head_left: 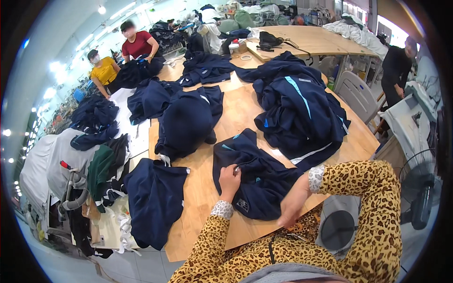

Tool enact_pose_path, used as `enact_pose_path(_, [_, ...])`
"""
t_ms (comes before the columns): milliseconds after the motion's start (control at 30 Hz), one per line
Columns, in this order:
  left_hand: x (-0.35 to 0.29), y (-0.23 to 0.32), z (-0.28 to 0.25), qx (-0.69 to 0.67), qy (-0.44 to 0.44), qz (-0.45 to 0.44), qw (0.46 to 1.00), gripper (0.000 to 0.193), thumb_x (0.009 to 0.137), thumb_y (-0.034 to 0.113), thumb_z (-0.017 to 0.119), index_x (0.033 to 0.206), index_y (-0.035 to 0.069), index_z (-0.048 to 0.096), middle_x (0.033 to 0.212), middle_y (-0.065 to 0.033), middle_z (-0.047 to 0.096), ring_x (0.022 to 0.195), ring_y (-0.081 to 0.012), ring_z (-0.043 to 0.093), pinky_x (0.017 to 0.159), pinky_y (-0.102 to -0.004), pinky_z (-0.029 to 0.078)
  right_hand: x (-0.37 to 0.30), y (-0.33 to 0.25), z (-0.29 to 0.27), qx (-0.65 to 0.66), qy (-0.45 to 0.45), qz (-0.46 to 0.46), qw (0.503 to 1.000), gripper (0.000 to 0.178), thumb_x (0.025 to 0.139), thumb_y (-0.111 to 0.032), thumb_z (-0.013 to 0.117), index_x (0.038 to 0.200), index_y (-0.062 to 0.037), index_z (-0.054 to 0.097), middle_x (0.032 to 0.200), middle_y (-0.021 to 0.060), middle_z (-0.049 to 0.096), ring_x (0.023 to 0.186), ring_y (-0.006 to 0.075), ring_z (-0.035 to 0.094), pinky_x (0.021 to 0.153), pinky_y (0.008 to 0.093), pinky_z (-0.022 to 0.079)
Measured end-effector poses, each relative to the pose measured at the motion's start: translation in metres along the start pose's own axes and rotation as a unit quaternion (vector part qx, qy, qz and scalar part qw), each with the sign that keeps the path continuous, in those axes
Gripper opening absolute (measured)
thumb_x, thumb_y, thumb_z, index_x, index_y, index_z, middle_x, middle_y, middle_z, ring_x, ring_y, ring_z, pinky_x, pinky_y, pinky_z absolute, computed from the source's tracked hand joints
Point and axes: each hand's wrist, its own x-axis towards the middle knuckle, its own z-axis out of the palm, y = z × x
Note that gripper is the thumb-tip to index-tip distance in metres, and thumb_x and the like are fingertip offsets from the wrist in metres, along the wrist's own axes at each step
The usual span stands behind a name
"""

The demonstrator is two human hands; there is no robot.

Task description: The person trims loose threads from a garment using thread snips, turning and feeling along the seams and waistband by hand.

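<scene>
A navy garment (255,174) with small light-blue trim and a pale print lies crumpled on the wooden table before me. My left hand (230,181) rests on its left part, fingers closed. A small shiny bit shows at those fingertips, too small to name. My right hand (294,203) is by the garment's near right edge, fingers stretched out and holding nothing I can see. Just beyond, to the right, rises a heap of navy garments (297,113) with a light-blue stripe. Left of my left hand, another navy garment (155,200) hangs over the table's edge.
More navy piles (186,122) cover the table's far left side. Two people (137,45) handle dark garments there; another person (401,70) stands at the right. A grey chair (356,94), a black fan (421,198) and a stool (338,228) flank the table (198,236).
</scene>
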Motion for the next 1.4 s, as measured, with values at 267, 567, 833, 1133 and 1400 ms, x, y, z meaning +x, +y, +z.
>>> enact_pose_path(267, [0.001,0.005,-0.003,-0.013,0.002,-0.003,1.000,0.016,0.074,0.011,0.068,0.089,0.006,0.065,0.073,-0.0090,0.058,0.070,-0.0259,0.056,0.062,-0.0367,0.047,0.044,0.034,-0.001,-0.077,0.052,-0.170,0.981,0.057,0.096,-0.039,0.048,0.127,0.0078,0.047,0.124,0.0149,0.056,0.115,0.0177,0.050,0.100,0.0299,0.037])
enact_pose_path(567, [0.005,0.002,0.003,-0.029,0.000,-0.020,0.999,0.015,0.074,0.009,0.068,0.088,0.005,0.065,0.073,-0.0100,0.058,0.069,-0.0261,0.056,0.062,-0.0357,0.047,-0.029,0.016,-0.051,-0.023,0.288,-0.101,0.952,0.054,0.096,-0.040,0.048,0.124,0.0052,0.052,0.124,0.0124,0.057,0.113,0.0173,0.052,0.099,0.0303,0.040])
enact_pose_path(833, [0.002,0.000,0.003,-0.011,0.009,-0.012,1.000,0.015,0.073,0.011,0.068,0.088,0.006,0.065,0.075,-0.0099,0.060,0.072,-0.0275,0.056,0.063,-0.0362,0.047,-0.037,-0.015,-0.049,-0.186,0.214,-0.145,0.948,0.049,0.096,-0.036,0.048,0.119,0.0073,0.053,0.119,0.0174,0.059,0.109,0.0166,0.054,0.093,0.0313,0.042])
enact_pose_path(1133, [0.004,0.002,0.000,-0.015,-0.004,-0.016,1.000,0.015,0.074,0.011,0.068,0.088,0.005,0.064,0.079,-0.0093,0.063,0.073,-0.0273,0.056,0.065,-0.0363,0.047,-0.042,-0.015,-0.058,-0.165,0.310,-0.213,0.912,0.047,0.099,-0.038,0.041,0.103,0.0068,0.055,0.097,0.0093,0.062,0.092,0.0131,0.052,0.088,0.0316,0.043])
enact_pose_path(1400, [-0.004,0.006,-0.003,-0.019,-0.012,-0.031,0.999,0.016,0.075,0.012,0.067,0.089,0.005,0.065,0.078,-0.0096,0.062,0.073,-0.0274,0.056,0.066,-0.0363,0.047,-0.038,-0.049,-0.021,-0.245,0.119,-0.256,0.927,0.055,0.097,-0.041,0.042,0.118,0.0083,0.050,0.113,0.0209,0.059,0.104,0.0243,0.056,0.093,0.0362,0.042])
